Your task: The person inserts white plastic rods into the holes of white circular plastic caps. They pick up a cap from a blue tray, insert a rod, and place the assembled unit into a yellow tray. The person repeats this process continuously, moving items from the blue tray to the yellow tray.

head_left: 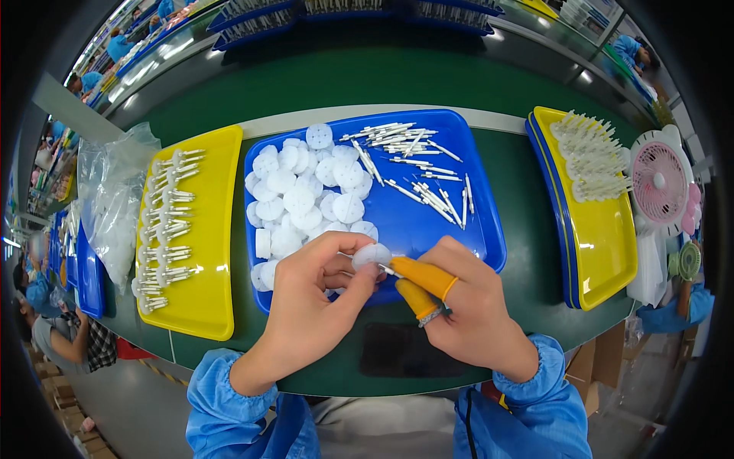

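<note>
A white round plastic disc [372, 255] is pinched between the thumb and fingers of my left hand [310, 302]. Orange finger cots cover the thumb and index finger of my right hand [478, 310], which grips a thin white rod [388, 269] with its end at the disc's edge. Whether the rod sits in the disc cannot be made out. Both hands are over the near edge of a blue tray [428, 243]. Loose white discs [300, 200] are heaped in its left half, and thin white rods [397, 138] lie scattered in its upper right.
At left, a yellow tray [210, 260] carries discs fitted with rods, beside a clear plastic bag [115, 206]. Another yellow tray [608, 264] of similar pieces rests on blue trays at right, near a pink-and-white fan [659, 180]. A dark flat rectangle [413, 352] lies on the green table [321, 359].
</note>
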Demonstrator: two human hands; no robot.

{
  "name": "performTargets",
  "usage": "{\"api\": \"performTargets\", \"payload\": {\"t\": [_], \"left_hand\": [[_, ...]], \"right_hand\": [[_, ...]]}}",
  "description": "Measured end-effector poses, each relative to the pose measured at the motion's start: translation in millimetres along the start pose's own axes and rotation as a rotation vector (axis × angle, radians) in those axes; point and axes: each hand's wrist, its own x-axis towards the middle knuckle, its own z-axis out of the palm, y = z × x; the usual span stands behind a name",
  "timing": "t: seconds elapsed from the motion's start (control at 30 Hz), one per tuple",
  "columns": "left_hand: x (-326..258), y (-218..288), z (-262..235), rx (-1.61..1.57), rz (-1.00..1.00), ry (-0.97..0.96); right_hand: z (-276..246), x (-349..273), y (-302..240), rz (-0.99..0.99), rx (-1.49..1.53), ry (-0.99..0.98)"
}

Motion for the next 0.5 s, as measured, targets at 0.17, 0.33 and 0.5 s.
{"api": "performTargets", "payload": {"t": [0.17, 0.33, 0.5], "left_hand": [[0.3, -0.8, 1.7, 0.271, 0.187, 0.075], [-0.7, -3.5, 2.3, 0.369, 0.213, 0.117], [-3.2, -4.6, 5.1, 0.396, 0.214, 0.085]], "right_hand": [[0.2, -3.3, 3.9, 0.000, -0.063, -0.084], [1.1, -2.3, 9.0, 0.046, -0.085, -0.072], [6.9, -2.0, 7.4, 0.057, -0.083, -0.091]]}}
